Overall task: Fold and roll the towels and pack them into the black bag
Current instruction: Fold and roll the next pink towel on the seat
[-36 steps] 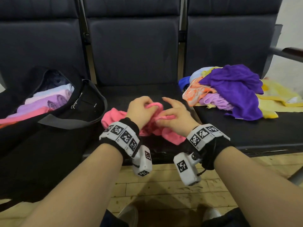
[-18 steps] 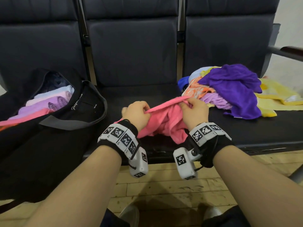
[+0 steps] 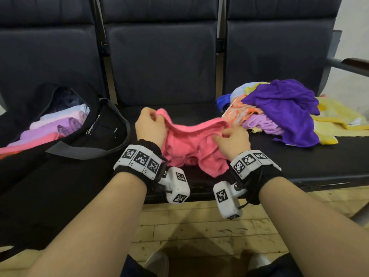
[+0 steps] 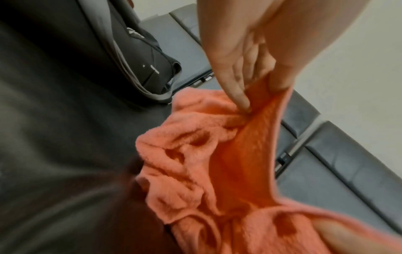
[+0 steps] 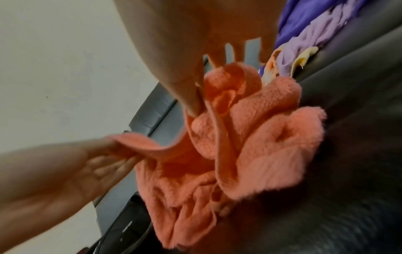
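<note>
A crumpled pink towel (image 3: 191, 144) hangs over the middle seat (image 3: 179, 110) between my two hands. My left hand (image 3: 149, 124) pinches its upper edge at the left, thumb and fingers curled round the hem (image 4: 256, 103). My right hand (image 3: 231, 138) pinches the same edge at the right (image 5: 195, 103). The edge sags between them and the rest bunches below. The black bag (image 3: 60, 156) lies open on the left seat with several rolled towels (image 3: 58, 124) in pink, lilac and white inside.
A heap of loose towels (image 3: 283, 110), purple, lilac, orange, blue and yellow, covers the right seat. A metal armrest (image 3: 351, 64) juts out at far right. Wooden floor (image 3: 199, 226) and my shoes lie below the bench's front edge.
My hands have drawn apart along the pink towel's edge, the left one going left and up. The towel has opened from a bunched lump into a sagging span.
</note>
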`<state>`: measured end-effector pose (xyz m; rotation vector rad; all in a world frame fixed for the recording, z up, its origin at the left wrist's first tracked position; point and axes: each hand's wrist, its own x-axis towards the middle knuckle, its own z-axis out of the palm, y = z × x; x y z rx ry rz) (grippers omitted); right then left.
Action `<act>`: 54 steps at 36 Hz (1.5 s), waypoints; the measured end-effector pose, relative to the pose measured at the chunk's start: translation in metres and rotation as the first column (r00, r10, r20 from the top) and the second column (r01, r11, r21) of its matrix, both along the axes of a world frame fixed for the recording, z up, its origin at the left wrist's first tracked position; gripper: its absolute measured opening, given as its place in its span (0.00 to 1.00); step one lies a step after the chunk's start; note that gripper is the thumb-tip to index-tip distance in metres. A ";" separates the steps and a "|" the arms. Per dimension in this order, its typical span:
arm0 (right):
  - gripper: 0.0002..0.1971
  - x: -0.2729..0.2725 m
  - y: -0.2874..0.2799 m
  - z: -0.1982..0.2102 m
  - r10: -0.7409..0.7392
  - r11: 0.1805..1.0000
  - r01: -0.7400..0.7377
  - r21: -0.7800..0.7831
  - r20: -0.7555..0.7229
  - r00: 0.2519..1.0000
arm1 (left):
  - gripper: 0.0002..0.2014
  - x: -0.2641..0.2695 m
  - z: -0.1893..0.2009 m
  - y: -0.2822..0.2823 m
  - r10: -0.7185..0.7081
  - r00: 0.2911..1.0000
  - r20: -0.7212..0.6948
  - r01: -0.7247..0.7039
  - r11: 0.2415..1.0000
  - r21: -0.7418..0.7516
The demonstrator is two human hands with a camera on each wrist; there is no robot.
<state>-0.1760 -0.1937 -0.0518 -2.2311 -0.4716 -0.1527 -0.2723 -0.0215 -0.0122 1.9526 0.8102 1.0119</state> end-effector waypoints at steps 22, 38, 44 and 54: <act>0.06 -0.022 0.009 0.004 0.254 0.963 -0.267 0.019 0.253 0.933 | 0.13 -0.005 -0.005 -0.025 -0.379 0.818 -0.433 0.507 0.830 0.231; 0.10 -0.015 -0.002 0.012 -0.094 0.966 0.049 0.253 0.168 0.981 | 0.16 -0.013 -0.016 -0.009 0.125 0.709 -0.694 0.363 0.779 0.511; 0.10 -0.003 -0.004 0.006 -0.238 0.961 0.229 0.152 0.040 0.971 | 0.09 -0.011 -0.010 -0.010 -0.177 0.894 -0.411 0.267 0.948 0.173; 0.11 -0.013 -0.002 0.010 -0.038 0.997 0.024 0.074 0.194 0.980 | 0.18 -0.004 -0.004 -0.021 -0.469 0.883 -0.021 0.438 0.839 -0.324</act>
